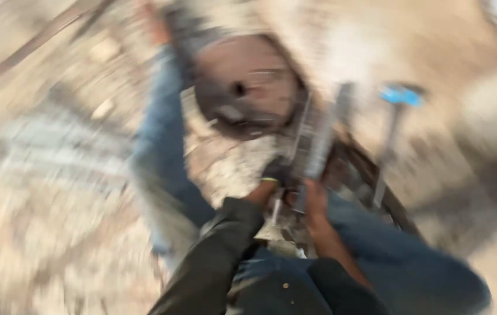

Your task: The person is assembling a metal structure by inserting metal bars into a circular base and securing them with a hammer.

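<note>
The whole view is smeared by motion. My left hand point(264, 189), in a dark sleeve, and my right hand point(317, 203) meet low in the middle. Both close around the lower end of a long grey metal tool point(321, 137) that points up and away from me. Beyond the tool's tip lies a round, rusty brown disc point(245, 87) with a dark hole in its middle. My legs in blue jeans point(164, 146) stretch out on either side of the disc. A dark curved rim point(377, 181) runs just right of my hands.
A second long tool with a blue head point(399, 96) stands to the right of the metal tool. Dusty, stony ground point(56, 192) surrounds everything. A pale blurred shape point(496, 111) sits at the right edge.
</note>
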